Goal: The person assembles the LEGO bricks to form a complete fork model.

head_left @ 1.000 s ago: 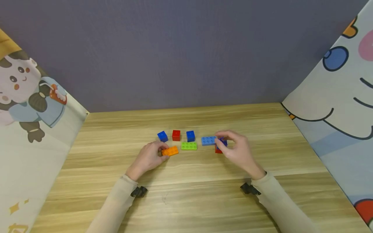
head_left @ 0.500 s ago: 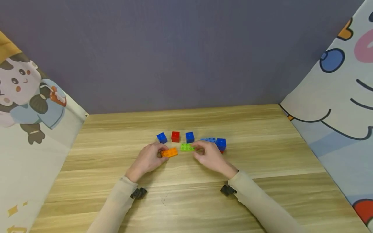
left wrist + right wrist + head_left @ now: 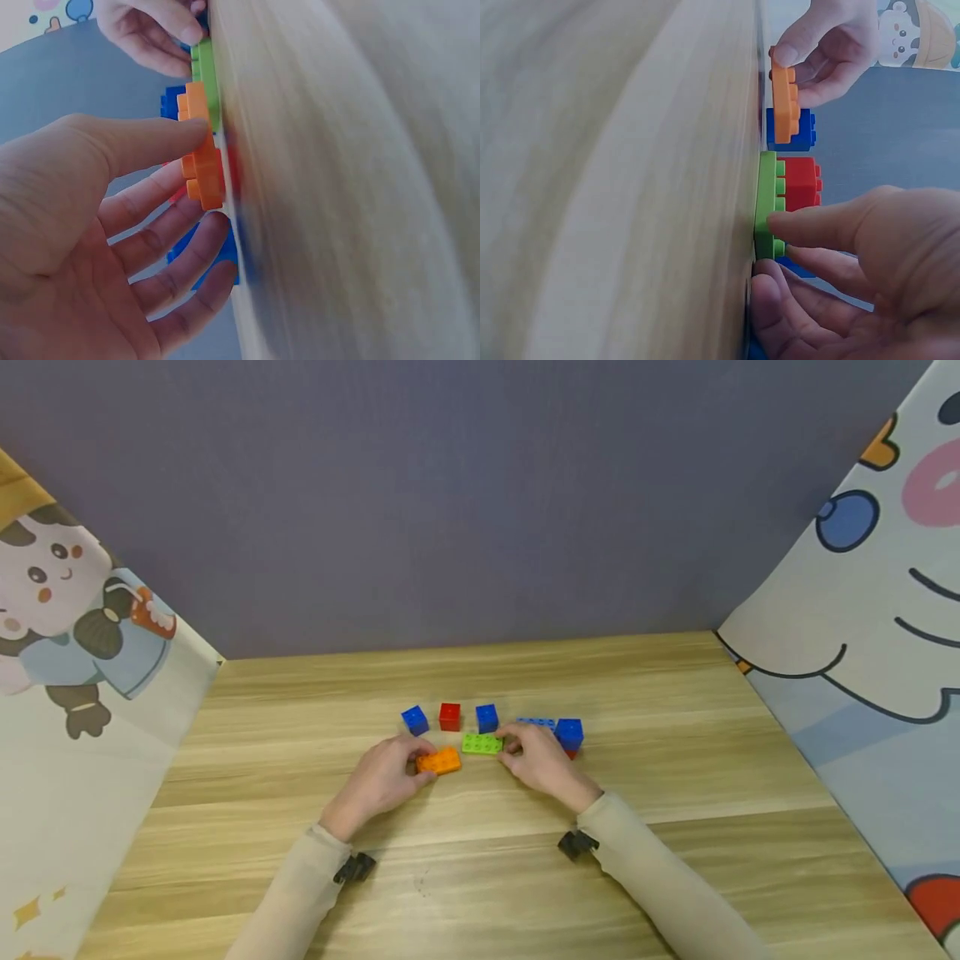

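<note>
My left hand [image 3: 381, 778] pinches the left end of an orange building brick [image 3: 444, 761] between thumb and fingers. In the left wrist view this orange brick [image 3: 196, 146] looks slightly raised off the tabletop, studs facing away from it. My right hand [image 3: 546, 762] has thumb and index finger at the right end of a lime green brick [image 3: 478, 743], which lies flat on the table. The right wrist view shows the thumb against the near side of the green brick [image 3: 766, 195]; the index finger's tip is partly hidden behind it.
Behind the green and orange bricks stand a blue cube brick [image 3: 415, 720], a red cube brick [image 3: 450, 717] and another blue cube brick [image 3: 487, 718]. A light blue brick [image 3: 536, 722] is partly covered by my right hand. Beside it, a blue brick [image 3: 569, 730] sits on a red one.
My right hand has left the blue-and-red stack and moved left to the green brick. My left hand keeps hold of the orange brick, nearly in place.
</note>
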A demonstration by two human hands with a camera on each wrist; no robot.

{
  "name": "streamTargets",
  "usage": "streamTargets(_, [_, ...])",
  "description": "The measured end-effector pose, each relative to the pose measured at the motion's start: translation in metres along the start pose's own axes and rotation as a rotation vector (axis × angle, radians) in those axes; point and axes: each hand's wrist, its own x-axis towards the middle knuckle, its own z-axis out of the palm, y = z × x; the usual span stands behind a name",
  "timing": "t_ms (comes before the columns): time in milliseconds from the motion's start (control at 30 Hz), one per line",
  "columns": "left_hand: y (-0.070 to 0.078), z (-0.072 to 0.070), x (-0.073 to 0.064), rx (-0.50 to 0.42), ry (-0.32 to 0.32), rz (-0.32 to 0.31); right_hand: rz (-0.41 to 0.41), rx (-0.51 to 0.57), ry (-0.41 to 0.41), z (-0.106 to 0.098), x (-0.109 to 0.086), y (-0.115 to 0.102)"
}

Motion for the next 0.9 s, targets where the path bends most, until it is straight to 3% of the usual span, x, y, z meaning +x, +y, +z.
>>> streamTargets(433, [0.02, 0.006, -0.01, 0.023, -0.025, 0.097, -0.046, -0.058, 0.01, 0.002, 0.003, 0.0])
streamTargets(900, [0.02, 0.016, -0.006, 0.032, -0.032, 0.097, -0.08, -0.049, 0.017, 0.003, 0.004, 0.004])
